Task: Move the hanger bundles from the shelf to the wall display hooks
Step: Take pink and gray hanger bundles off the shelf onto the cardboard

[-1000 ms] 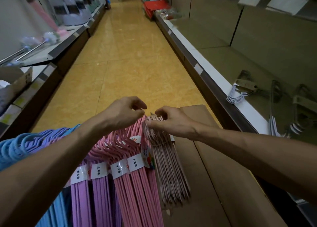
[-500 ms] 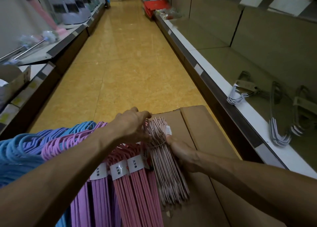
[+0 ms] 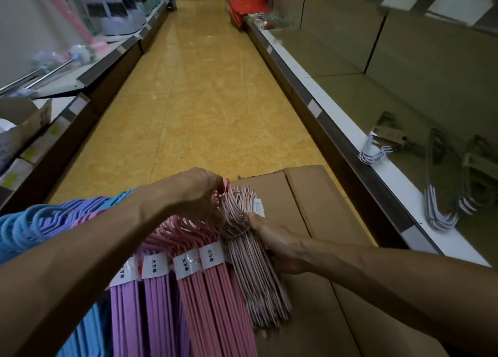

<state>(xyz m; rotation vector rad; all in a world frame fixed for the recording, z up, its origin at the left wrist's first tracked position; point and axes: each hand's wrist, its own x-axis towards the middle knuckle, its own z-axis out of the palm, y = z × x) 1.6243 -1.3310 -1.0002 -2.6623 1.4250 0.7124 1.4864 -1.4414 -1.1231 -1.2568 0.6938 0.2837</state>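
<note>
The pale pink hanger bundle (image 3: pixel 250 251) lies on the cardboard box (image 3: pixel 318 216) in the near middle, just right of the pink bundles (image 3: pixel 215 297), purple bundles (image 3: pixel 140 302) and blue bundles (image 3: pixel 24 222). The right hand (image 3: pixel 280 246) grasps it from the right side, thumb by its banded neck, while the left hand (image 3: pixel 199 195) pinches the hook ends at its far tip. White wire hangers (image 3: pixel 377 152) lie on the right shelf (image 3: pixel 398 184).

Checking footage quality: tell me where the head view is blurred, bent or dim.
Head view: wide-angle bend curves the right shelf edge; top right corner smeared; far aisle soft; light dim and warm, sheen on the floor. Both hands, left and right, and the pale pink hanger bundle are fairly sharp.
</note>
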